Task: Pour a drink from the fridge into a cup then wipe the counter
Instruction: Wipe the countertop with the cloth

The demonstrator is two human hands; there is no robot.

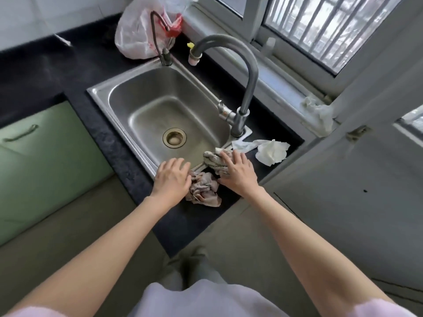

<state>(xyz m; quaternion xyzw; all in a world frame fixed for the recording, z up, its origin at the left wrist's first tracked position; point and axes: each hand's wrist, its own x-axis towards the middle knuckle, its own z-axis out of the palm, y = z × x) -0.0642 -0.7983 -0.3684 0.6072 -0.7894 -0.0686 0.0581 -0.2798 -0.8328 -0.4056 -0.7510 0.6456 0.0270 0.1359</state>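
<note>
A crumpled grey-pink rag [204, 189] lies on the black counter [196, 223] at the near corner of the steel sink [100, 92]. My left hand [172, 178] rests flat at the rag's left edge, fingers spread over the sink rim. My right hand [238, 171] lies with straight fingers on a second grey cloth [211, 160] bunched on the sink's near right rim. No cup or drink is in view.
A tall grey faucet [246, 72] arches over the sink from the right. Crumpled white paper [271, 152] lies right of my right hand. A plastic bag [142, 35] sits at the back by a thin black tap [160, 35]. Green cabinet doors [43, 156] stand at left.
</note>
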